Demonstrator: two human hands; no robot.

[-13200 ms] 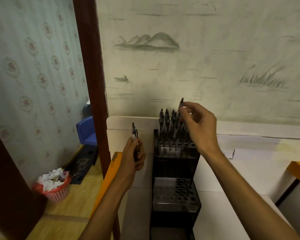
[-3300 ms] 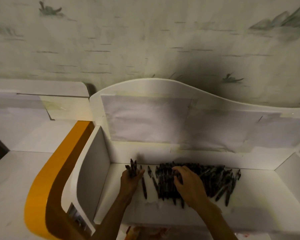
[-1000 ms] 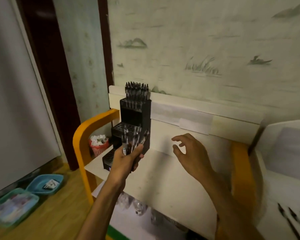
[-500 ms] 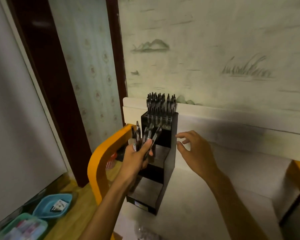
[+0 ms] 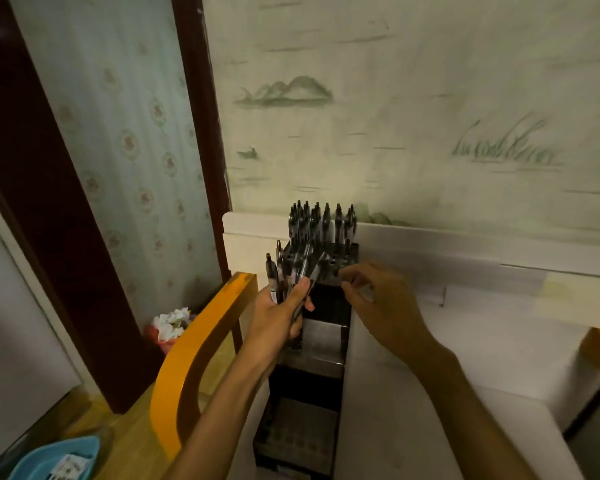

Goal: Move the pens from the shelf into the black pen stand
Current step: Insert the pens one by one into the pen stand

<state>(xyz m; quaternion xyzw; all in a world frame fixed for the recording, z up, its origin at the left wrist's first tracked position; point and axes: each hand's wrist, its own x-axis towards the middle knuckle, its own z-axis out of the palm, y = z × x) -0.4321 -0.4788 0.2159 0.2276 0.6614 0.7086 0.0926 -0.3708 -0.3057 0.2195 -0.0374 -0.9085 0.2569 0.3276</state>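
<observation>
Pens [image 5: 293, 271], a fanned bundle of dark ones, stand tips-up in my left hand [image 5: 278, 315], whose fingers and thumb are curled round their lower ends. I hold them just in front of the top tier of the black pen stand [image 5: 307, 386], a stepped black block with three tiers of holes, standing on the white tabletop [image 5: 413, 410] against its low back panel. More pens, the standing pens [image 5: 321, 220], already fill the rear rows of the top tier, upright and close together. My right hand [image 5: 383, 299] hovers just right of the bundle, its fingers bent toward the pen tips; whether the fingertips touch a pen I cannot tell, as motion blur softens them. Left of the stand curves an orange rail [image 5: 201, 344]; beyond it, on the floor, sits a red basket [image 5: 168, 329] of crumpled paper.
</observation>
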